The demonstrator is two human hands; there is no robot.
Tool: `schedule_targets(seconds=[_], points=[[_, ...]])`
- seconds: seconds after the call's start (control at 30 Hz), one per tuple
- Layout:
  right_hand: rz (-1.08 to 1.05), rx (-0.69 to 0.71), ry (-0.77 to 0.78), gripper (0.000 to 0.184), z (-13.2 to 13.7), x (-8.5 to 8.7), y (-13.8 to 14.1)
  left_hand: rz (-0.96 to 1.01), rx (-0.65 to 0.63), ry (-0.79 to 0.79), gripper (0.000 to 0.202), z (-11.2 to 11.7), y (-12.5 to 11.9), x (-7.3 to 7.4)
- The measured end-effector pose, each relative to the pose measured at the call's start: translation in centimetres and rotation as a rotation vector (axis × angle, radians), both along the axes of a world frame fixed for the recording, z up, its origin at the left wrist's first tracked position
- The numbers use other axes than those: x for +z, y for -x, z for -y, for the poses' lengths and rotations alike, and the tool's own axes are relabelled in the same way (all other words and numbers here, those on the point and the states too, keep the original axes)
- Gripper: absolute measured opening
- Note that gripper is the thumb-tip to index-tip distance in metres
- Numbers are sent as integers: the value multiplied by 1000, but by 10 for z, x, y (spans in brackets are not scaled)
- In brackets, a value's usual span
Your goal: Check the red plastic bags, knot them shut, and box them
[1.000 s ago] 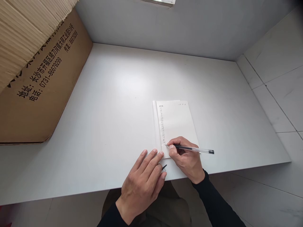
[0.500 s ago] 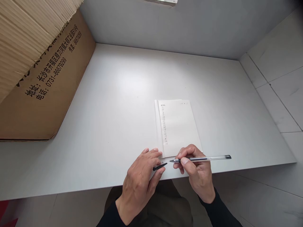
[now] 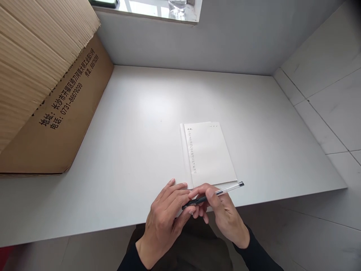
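Note:
Between the fingers of my right hand [image 3: 222, 210] is a clear-barrelled gel pen [image 3: 229, 188], its back end pointing up and to the right. The black pen cap [image 3: 186, 205] is pinched by the thumb and fingers of my left hand [image 3: 166, 214] and now sits in line with the pen, at its tip end. How far the tip has gone into the cap is hidden by my fingers. Just beyond both hands lies a notebook [image 3: 211, 154], open at a page with a handwritten column of numbers down its left side.
A large cardboard box [image 3: 76, 124] with printed Chinese text stands on the left of the white table [image 3: 135, 143]. The table meets a grey wall, with a window ledge [image 3: 152, 13] above holding a clear glass or bottle [image 3: 177, 8]. Pale tiles line the right.
My right hand has moved left, bringing the pen tip to the cap in my left hand. The view has tilted up, showing more of the window ledge.

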State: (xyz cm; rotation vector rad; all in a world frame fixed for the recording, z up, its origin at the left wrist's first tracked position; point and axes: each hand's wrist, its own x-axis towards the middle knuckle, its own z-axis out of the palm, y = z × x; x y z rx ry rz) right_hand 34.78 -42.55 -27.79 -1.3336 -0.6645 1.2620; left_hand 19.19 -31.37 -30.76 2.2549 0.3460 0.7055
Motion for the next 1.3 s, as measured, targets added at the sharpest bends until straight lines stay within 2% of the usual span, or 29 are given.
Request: schedule_targets(seconds=[0.1, 0.3, 0.57, 0.63, 0.73, 0.83, 0.9, 0.93, 1.0, 1.1, 1.2, 1.3], points=[[-18, 31, 54, 58, 8, 1, 10, 35, -44, 20, 5, 4, 3, 4], [-174, 85, 32, 68, 24, 7, 33, 58, -101, 102, 22, 23, 13, 22], [-265, 135, -15, 70, 42, 11, 37, -36, -63, 74, 24, 46, 20, 39], [-282, 106, -16, 71, 48, 9, 36, -89, -53, 77, 17, 53, 13, 45], [-210, -20, -20, 68, 58, 3, 29, -211, -82, 70, 13, 58, 1, 59], [-71, -223, -58, 57, 65, -2, 2, -314, -117, 46, 31, 55, -3, 71], [64, -347, -33, 55, 64, -4, -31, -345, -76, 39, 42, 49, 2, 74], [172, -382, 28, 56, 63, -4, -52, -350, -38, 40, 43, 45, 7, 74], [540, -422, 270, 57, 56, -5, -94, -350, 51, 56, 39, 38, 20, 70], [767, -472, 435, 44, 41, -11, -146, -344, 194, 106, 35, 28, 43, 61], [923, -529, 580, 46, 27, -20, -166, -352, 305, 253, 33, 21, 62, 51], [1035, -620, 729, 62, 18, -30, -163, -326, 359, 430, 30, 10, 72, 36]])
